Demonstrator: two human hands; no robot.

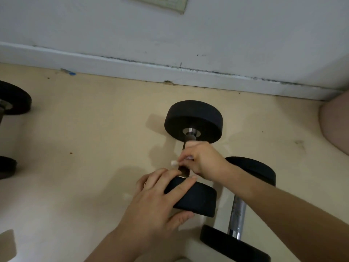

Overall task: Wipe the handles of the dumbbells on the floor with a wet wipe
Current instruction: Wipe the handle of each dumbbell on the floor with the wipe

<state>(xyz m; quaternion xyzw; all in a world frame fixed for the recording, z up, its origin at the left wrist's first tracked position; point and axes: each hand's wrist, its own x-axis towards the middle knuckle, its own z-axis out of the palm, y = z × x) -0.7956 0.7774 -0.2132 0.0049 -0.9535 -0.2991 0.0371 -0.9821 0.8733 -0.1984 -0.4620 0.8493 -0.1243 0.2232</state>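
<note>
A black dumbbell (193, 120) lies on the beige floor, its handle pointing away from me. My left hand (151, 203) grips its near weight (198, 199), fingers over the top and thumb underneath. My right hand (202, 159) is wrapped around the metal handle with a white wet wipe (174, 163); a small end of the wipe sticks out to the left. Most of the handle is hidden under that hand. A second dumbbell (238, 214) with a shiny chrome handle lies to the right, partly under my right forearm.
A third dumbbell (11, 99) sits at the left edge, cut off by the frame. The white skirting board (170, 72) and wall run behind. A pinkish rounded object (336, 121) stands at the right edge.
</note>
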